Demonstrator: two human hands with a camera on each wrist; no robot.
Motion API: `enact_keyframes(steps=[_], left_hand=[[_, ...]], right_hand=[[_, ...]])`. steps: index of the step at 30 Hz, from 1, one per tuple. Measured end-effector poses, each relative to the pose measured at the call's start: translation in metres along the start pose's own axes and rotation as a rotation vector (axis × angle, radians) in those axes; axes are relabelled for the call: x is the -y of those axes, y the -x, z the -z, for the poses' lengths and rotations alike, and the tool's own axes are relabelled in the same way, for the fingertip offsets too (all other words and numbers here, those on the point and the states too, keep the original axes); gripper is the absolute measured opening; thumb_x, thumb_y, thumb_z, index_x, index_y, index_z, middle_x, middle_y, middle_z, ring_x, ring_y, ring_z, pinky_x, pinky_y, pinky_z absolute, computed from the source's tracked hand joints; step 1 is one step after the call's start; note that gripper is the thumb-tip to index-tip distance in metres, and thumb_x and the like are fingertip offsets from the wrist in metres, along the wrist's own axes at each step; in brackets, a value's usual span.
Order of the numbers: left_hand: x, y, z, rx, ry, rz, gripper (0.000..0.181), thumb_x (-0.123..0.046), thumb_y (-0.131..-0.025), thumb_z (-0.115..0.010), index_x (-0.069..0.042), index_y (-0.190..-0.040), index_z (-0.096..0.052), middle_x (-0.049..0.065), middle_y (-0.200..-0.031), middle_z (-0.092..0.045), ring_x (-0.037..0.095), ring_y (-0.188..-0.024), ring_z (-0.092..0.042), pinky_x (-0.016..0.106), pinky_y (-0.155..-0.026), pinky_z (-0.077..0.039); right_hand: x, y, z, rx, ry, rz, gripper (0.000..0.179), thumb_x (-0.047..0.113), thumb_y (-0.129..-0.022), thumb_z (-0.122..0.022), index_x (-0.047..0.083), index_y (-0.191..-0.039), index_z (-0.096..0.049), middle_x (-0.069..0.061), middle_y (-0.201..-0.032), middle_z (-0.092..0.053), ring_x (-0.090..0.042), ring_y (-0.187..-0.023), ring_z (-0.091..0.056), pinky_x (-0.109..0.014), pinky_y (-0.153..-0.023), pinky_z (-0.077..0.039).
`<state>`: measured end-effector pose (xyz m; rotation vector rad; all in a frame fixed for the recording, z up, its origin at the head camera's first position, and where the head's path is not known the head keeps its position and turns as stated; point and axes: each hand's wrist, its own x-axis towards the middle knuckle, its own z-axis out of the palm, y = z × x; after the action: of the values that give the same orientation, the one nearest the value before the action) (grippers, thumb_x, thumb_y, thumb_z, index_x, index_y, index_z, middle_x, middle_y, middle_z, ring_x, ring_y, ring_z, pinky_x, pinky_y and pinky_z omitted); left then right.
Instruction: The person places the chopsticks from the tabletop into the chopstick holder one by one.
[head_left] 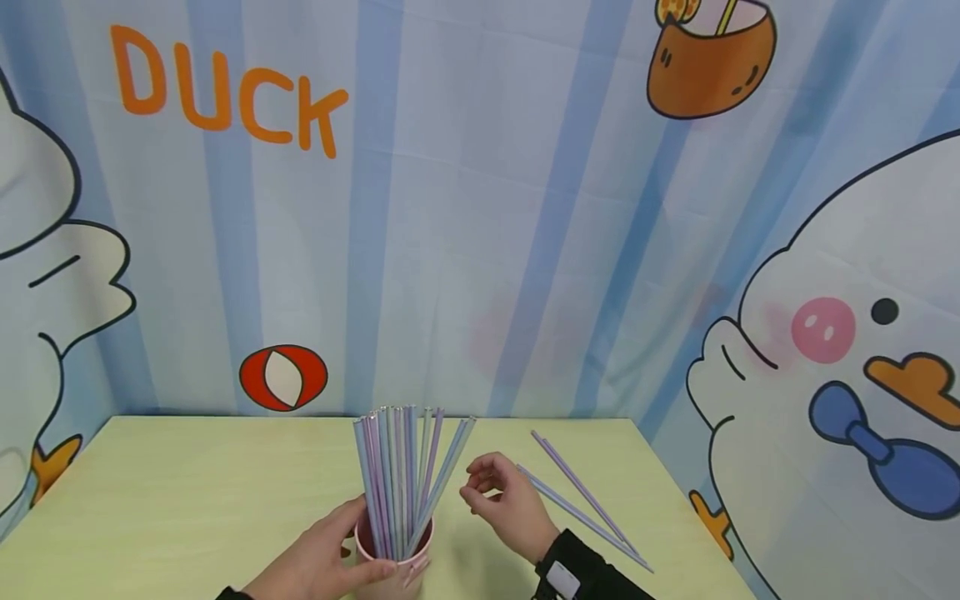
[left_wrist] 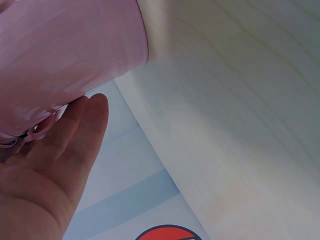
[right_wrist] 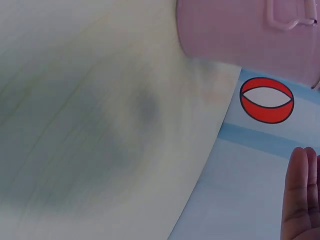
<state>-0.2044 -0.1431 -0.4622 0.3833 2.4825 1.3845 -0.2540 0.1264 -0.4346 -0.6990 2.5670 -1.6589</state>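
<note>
In the head view a pink cup (head_left: 392,587) stands near the table's front, with a bundle of pale blue and purple straws (head_left: 396,487) upright in it and a few leaning right. My left hand (head_left: 318,554) grips the cup from the left, thumb at the front below the rim, fingers round the far side. The left wrist view shows those fingers (left_wrist: 87,127) against the cup's pink wall (left_wrist: 60,50). To the right of the straws, my right hand (head_left: 513,508) hovers with loosely bent fingers, holding nothing. Small wire handles (right_wrist: 287,22) show on the cup in the right wrist view.
Several loose straws, purple (head_left: 585,487) and blue (head_left: 577,510), lie on the pale yellow table (head_left: 187,492) to the right of my right hand. Behind the table's back edge hangs a blue and white curtain (head_left: 450,208) printed with ducks.
</note>
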Motion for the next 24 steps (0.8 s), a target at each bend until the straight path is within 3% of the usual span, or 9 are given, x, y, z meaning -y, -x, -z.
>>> enact_keyframes(steps=[4,10,16,24], left_hand=[[-0.001,0.0,0.001,0.006,-0.007,-0.019,0.085,-0.057,-0.069,-0.066,-0.028,-0.14,-0.028,0.004,-0.131,-0.041,0.021,-0.105,-0.045,0.046,-0.082,-0.044],[0.0,0.002,0.002,0.007,-0.01,-0.031,0.084,-0.057,-0.07,-0.066,-0.028,-0.14,-0.028,0.004,-0.132,-0.04,0.021,-0.105,-0.045,0.045,-0.082,-0.043],[0.0,0.002,0.002,0.003,-0.017,-0.051,0.082,-0.056,-0.071,-0.066,-0.029,-0.139,-0.029,0.003,-0.131,-0.04,0.021,-0.106,-0.044,0.045,-0.083,-0.043],[0.001,0.001,0.001,0.004,-0.014,-0.024,0.084,-0.057,-0.069,-0.066,-0.029,-0.139,-0.029,0.004,-0.132,-0.041,0.021,-0.106,-0.045,0.045,-0.082,-0.044]], right_hand=[[-0.024,-0.003,0.015,-0.046,0.144,0.011,0.024,0.031,-0.085,-0.062,0.019,-0.103,-0.053,0.002,-0.09,-0.056,-0.013,-0.082,-0.056,-0.03,-0.068,-0.047],[-0.051,-0.001,0.041,-0.071,0.354,0.029,0.019,0.023,-0.085,-0.062,0.017,-0.102,-0.055,0.006,-0.086,-0.055,-0.007,-0.077,-0.054,-0.027,-0.066,-0.046],[-0.077,0.002,0.063,-0.042,0.568,0.007,0.022,0.016,-0.084,-0.062,0.01,-0.104,-0.058,0.002,-0.091,-0.054,-0.01,-0.079,-0.053,-0.027,-0.068,-0.045],[-0.095,0.008,0.077,-0.028,0.873,-0.029,0.022,0.021,-0.08,-0.066,0.01,-0.099,-0.065,0.002,-0.086,-0.054,-0.014,-0.075,-0.053,-0.03,-0.066,-0.044]])
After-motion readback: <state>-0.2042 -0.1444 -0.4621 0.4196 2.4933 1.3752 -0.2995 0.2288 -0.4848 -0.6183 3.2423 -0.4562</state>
